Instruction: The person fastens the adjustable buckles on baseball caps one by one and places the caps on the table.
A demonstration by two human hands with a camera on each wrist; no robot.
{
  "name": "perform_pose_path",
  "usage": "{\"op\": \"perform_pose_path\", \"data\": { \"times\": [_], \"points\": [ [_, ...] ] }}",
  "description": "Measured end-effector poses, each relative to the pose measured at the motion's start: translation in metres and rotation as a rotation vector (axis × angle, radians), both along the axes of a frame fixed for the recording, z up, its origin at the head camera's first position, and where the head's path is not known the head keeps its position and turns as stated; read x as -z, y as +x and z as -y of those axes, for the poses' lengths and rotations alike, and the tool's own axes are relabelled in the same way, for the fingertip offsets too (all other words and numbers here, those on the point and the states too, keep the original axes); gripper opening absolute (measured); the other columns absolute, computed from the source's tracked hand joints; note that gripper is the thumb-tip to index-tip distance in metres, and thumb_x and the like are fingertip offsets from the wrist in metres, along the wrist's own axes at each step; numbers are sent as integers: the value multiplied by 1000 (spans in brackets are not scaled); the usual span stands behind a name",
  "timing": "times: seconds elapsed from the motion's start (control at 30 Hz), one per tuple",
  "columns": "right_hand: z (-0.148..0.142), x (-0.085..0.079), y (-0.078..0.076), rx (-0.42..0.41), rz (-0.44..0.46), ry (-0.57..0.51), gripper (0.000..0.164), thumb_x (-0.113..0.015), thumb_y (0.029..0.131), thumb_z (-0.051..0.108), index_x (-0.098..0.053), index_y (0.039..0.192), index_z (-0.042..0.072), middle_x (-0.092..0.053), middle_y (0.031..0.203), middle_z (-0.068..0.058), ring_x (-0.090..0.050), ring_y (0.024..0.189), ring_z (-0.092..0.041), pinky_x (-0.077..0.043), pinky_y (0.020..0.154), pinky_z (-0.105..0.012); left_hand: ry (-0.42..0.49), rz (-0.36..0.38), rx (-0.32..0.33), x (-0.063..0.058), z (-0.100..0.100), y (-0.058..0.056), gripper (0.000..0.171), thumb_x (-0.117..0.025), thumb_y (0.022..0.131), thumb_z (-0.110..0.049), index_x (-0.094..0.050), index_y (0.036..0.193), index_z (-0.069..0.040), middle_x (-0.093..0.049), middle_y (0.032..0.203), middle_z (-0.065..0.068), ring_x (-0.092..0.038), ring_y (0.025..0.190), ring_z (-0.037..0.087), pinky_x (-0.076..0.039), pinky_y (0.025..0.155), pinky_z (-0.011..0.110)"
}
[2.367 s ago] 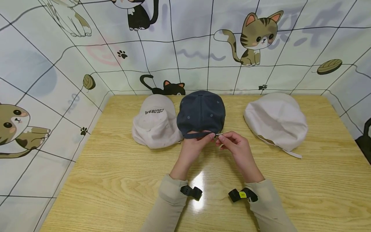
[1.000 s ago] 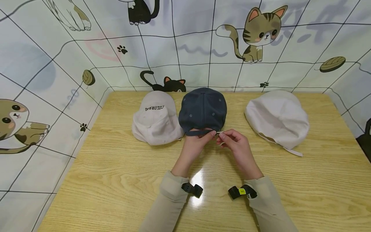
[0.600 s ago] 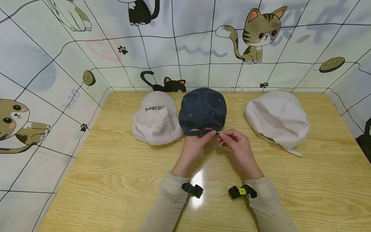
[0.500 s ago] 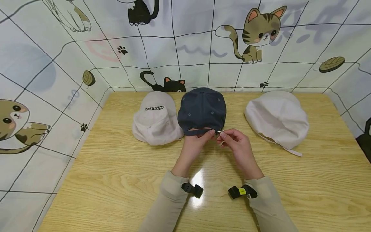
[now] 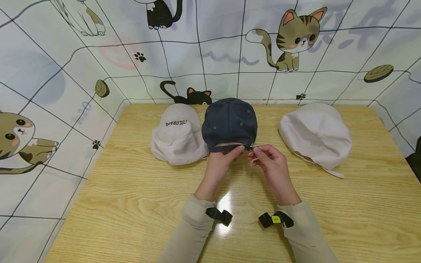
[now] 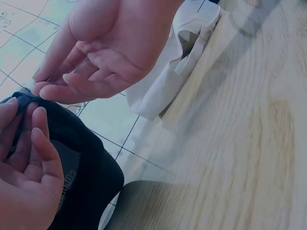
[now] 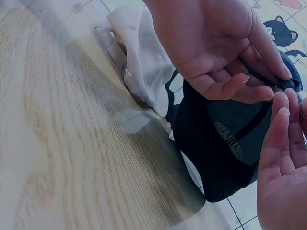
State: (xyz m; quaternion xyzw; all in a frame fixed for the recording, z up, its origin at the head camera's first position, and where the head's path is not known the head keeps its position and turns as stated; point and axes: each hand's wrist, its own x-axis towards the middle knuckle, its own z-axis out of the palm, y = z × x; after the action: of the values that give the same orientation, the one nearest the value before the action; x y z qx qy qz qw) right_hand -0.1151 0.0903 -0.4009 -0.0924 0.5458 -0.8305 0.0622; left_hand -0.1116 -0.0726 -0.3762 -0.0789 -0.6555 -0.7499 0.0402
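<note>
A navy baseball cap (image 5: 229,122) stands in the middle of the head view, its back opening and strap (image 5: 223,148) toward me. My left hand (image 5: 218,168) reaches under that opening and pinches the strap near its right end between thumb and fingers. Just right of it, my right hand (image 5: 272,168) pinches a small, thin metal piece (image 5: 254,146), apparently the strap's buckle, between thumb and index finger. The fingertips of both hands nearly meet in the right wrist view. Inside the cap, pale lettering (image 7: 229,140) shows. Fingers hide most of the buckle.
Close to the navy cap's left lies an off-white cap (image 5: 177,135) with dark COLORADO lettering. Another white cap (image 5: 315,137) sits farther right, its strap end (image 5: 334,173) loose. All are on a wood-grain table (image 5: 131,204), before a cat-print backdrop (image 5: 217,54).
My right hand has shifted slightly right, drawing the metal piece a little away from my left thumb. The left hand stays on the strap; the cap has barely moved.
</note>
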Motion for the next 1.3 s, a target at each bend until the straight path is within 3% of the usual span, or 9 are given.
{"op": "perform_pose_path", "data": {
  "times": [0.1,0.27,0.47,0.67,0.77,0.9,0.97,1.2,1.3],
  "points": [
    [-1,3,-1,15,4,-9,11,-54,89,8,-58,94,0,-64,86,-8,-60,79,-21,-50,62,-25,23,-7,16,1,0,0,15,-61,84,-3,-62,95,6,-62,78,12,-55,73,35,-44,62,43],
    [-3,2,-3,36,-1,-10,9,-54,89,8,-59,92,0,-64,84,-8,-60,77,-24,-50,61,-26,38,-1,48,1,0,0,17,-60,84,-2,-62,98,7,-59,84,27,-51,78,48,-46,62,40],
    [-1,-1,-2,3,-21,5,8,-54,89,7,-60,91,2,-65,82,-6,-61,75,-18,-49,62,-25,36,3,46,1,0,0,16,-60,84,-2,-62,95,9,-56,84,32,-51,76,47,-41,62,50],
    [1,1,-1,18,-34,96,12,-56,88,10,-59,91,-1,-65,83,-8,-60,77,-18,-50,62,-25,20,5,26,-1,-1,0,13,-61,83,-2,-61,92,8,-60,77,17,-53,72,37,-45,60,37],
    [1,7,-2,32,-65,136,14,-57,88,11,-59,93,-2,-65,84,-11,-60,77,-20,-50,62,-27,21,-3,31,-2,-1,1,12,-61,82,-1,-61,92,7,-61,75,6,-53,71,37,-45,61,43],
    [2,13,-3,63,-114,195,16,-59,87,13,-61,94,-1,-64,86,-14,-58,77,-29,-49,59,-28,19,-12,30,-1,0,1,13,-61,82,-1,-61,93,6,-60,75,2,-51,71,39,-41,64,52],
    [2,20,-5,64,-139,191,13,-58,87,10,-62,94,-1,-65,86,-15,-58,76,-30,-48,58,-26,11,-14,22,-1,0,1,13,-62,82,0,-61,93,6,-60,75,2,-52,70,35,-43,63,49],
    [9,0,3,162,-112,364,20,-64,83,20,-60,93,2,-65,83,-12,-61,75,-22,-50,59,-28,-42,0,13,-3,-2,2,13,-64,81,-4,-64,91,5,-63,78,3,-56,70,13,-45,63,29],
    [8,8,0,170,-117,341,19,-65,82,19,-59,93,4,-66,82,-11,-62,75,-21,-49,59,-27,-57,8,21,-3,-3,2,15,-64,81,-5,-64,92,4,-64,80,3,-56,72,12,-46,65,29]
  ]
}}
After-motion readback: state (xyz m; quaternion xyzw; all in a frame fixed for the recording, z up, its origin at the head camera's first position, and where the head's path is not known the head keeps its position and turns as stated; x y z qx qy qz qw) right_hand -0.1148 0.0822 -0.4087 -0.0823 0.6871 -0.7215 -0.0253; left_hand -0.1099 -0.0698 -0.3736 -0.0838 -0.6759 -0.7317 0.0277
